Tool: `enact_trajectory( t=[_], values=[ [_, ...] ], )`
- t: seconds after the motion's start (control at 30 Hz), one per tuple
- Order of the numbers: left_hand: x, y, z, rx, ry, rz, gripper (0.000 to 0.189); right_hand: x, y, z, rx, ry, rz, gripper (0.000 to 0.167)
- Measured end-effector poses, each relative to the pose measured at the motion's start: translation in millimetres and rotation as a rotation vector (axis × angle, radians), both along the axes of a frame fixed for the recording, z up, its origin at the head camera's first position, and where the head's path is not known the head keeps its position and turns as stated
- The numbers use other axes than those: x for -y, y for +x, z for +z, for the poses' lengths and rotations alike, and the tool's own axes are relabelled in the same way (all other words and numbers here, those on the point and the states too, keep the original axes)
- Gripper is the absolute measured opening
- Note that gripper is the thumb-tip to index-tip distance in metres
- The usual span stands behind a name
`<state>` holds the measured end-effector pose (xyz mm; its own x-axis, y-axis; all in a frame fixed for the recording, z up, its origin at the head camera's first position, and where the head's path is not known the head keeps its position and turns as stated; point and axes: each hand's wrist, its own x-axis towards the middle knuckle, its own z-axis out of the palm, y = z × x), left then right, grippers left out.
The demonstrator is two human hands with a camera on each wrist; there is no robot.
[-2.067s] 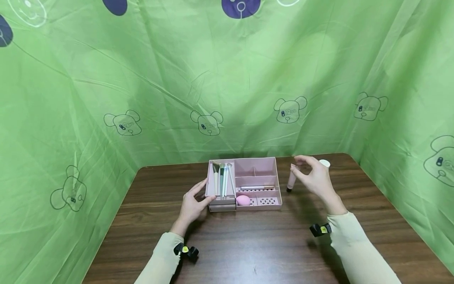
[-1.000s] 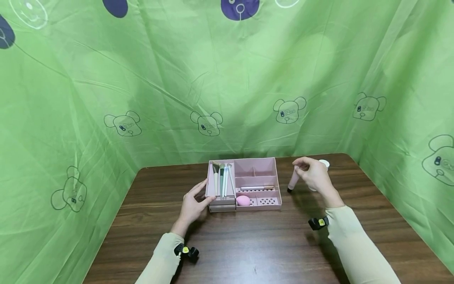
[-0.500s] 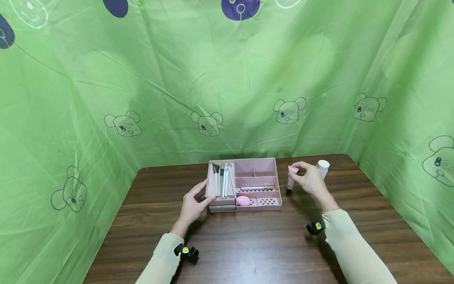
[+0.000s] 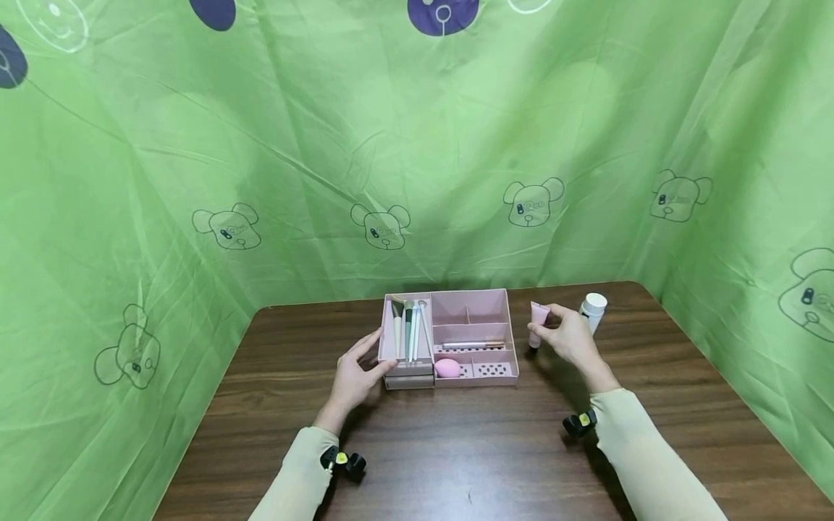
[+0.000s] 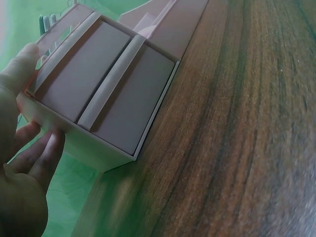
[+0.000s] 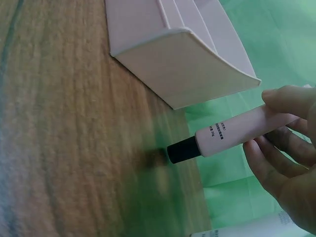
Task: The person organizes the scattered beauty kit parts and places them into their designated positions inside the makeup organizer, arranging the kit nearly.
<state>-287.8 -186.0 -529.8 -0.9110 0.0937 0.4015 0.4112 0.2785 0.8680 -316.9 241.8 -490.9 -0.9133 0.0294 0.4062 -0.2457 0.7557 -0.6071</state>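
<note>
My right hand pinches a pink squeeze tube between thumb and fingers, right of the pink cosmetics organizer. The right wrist view shows the black cap pointing down, just over or touching the table; I cannot tell which. My left hand touches the organizer's front left corner, thumb at the front, fingers straight along the side. Two drawers face the left wrist camera. Makeup brushes lie in the top left tray. A silver pen-like tube and a pink makeup sponge lie in compartments.
A white bottle with a white cap stands behind my right hand, partly hidden by it. Everything rests on a dark wooden table. Green curtain with bear drawings surrounds the table's back and sides.
My right hand has shifted its grip lower on the pink tube, whose top now shows above the fingers. More of the white bottle is visible. The left hand has stayed still.
</note>
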Motion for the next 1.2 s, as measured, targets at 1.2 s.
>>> enact_trajectory(
  t=[1.2],
  values=[
    [-5.8,11.4,20.2,-0.011,-0.002,-0.022,0.064,47,4.6,58.4,-0.107,-0.059,0.058,0.023]
  ],
)
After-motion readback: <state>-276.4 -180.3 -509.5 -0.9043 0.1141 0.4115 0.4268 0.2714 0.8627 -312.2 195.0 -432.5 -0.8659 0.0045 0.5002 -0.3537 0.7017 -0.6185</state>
